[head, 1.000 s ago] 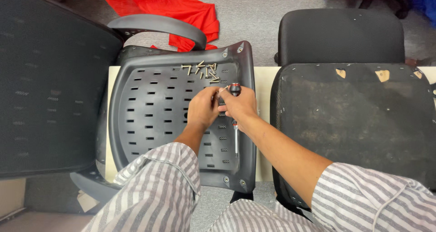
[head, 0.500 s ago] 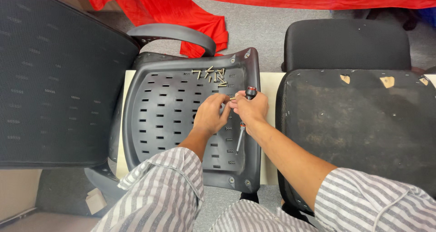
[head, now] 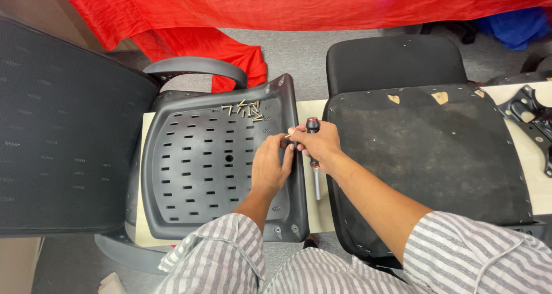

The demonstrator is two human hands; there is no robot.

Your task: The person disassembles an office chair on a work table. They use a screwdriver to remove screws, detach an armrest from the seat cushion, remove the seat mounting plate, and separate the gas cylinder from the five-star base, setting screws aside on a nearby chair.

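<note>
Two hands meet at frame centre over shell's (head: 213, 173) right edge. Left hand (head: 270, 164) pinches small screw (head: 287, 136); right hand (head: 317, 145) fists screwdriver (head: 314, 156), shaft down. Spare screws (head: 244, 110) pooled on shell's top, within reach.

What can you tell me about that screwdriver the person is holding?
The screwdriver with a black and red handle and a plain metal shaft is gripped in the right hand, handle end away from the person, shaft pointing back toward them. It lies along the right edge of the slotted grey plastic seat shell. The left hand sits close beside it.
</note>
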